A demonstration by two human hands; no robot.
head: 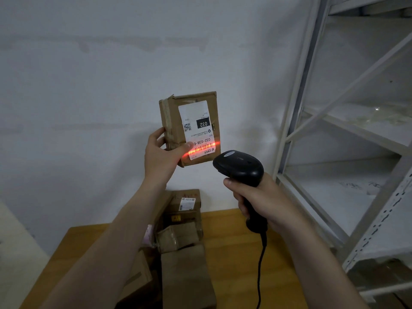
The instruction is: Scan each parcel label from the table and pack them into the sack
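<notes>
The left grip is holding a small cardboard parcel up in the middle of the frame, in front of the pale wall, fingers wrapping its left edge and thumb pressing on its face. It is turning the white label toward the camera, probably so the scanner gets a flat view of it. The right grip is closing round the scanner's handle at centre right and aiming its head up and left at the parcel from just below. A red scan line is falling across the barcode near the label's lower end, so the reading step appears to be underway.

More parcels are lying in a pile on the wooden surface at the bottom centre, apparently waiting their turn.

The sack is not showing anywhere. The label is reading upside down, and the thumb is covering the left end of the barcode and part of the printed code beside it, which may be spoiling the read. The trigger finger is hiding behind the handle, so whether it is pressing cannot be told. The scanner's cable is running off the bottom edge, the left forearm is masking part of the pile, and the grey shelving is cut off at the right.
</notes>
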